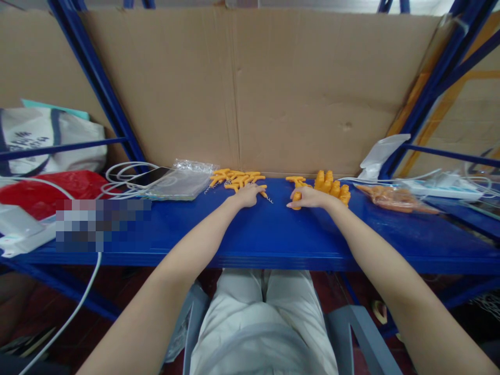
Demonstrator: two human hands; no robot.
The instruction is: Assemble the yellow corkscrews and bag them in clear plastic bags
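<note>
My left hand [247, 196] is closed on a corkscrew [267, 198], whose bare metal spiral points right and toward me. Just behind that hand lies a pile of corkscrews [234, 177] with orange T-shaped handles. To the right, my right hand [310, 198] has its fingers closed round an orange rounded plastic piece [297, 200], partly hidden by the fingers. Beyond it is another orange T-shaped handle [296, 179]. Several similar orange plastic pieces [328, 182] stand grouped behind and beside my right wrist.
The blue tabletop [258, 234] has a cardboard panel [273, 94] along its back. Left are a flat plastic-wrapped stack [183, 185], white cables [121, 172] and a red bag [58, 190]. Right are a clear bag of orange pieces [398, 199] and a white power strip [441, 188].
</note>
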